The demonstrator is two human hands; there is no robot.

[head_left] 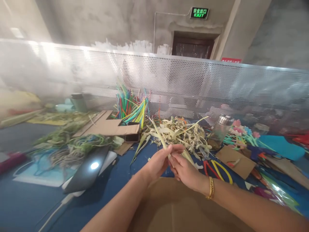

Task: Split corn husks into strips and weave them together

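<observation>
A: Where is the item, and what is the condition of the hands?

B: The item is a pale, leaf-like strip, held above the near side of the blue counter, in front of a heap of similar dry pieces. The left hand pinches it between thumb and fingers. The right hand, with a gold bracelet at the wrist, is brought up against the left and pinches the lower part with bent fingers. The lower end is hidden behind the fingers.

A: Attitude of the strip?

B: Tilted, the free end pointing up and away to the left, with no visible sag. It narrows towards that tip.

A: Assessment of handling?

B: In my judgement, very light, and flexible across its width though fairly stiff along its length. It looks dry and fibrous, so slipping is a minor concern; splitting along the grain or creasing is the greater one.

A: Recommended hold?

B: On the broader lower part, flat between thumb and fingertips, with light pressure and both hands close together. The thin tip looks the weakest point and should bear no load.

A: Anything below the hands?

B: A brown cardboard sheet, beneath the forearms at the near edge.
</observation>
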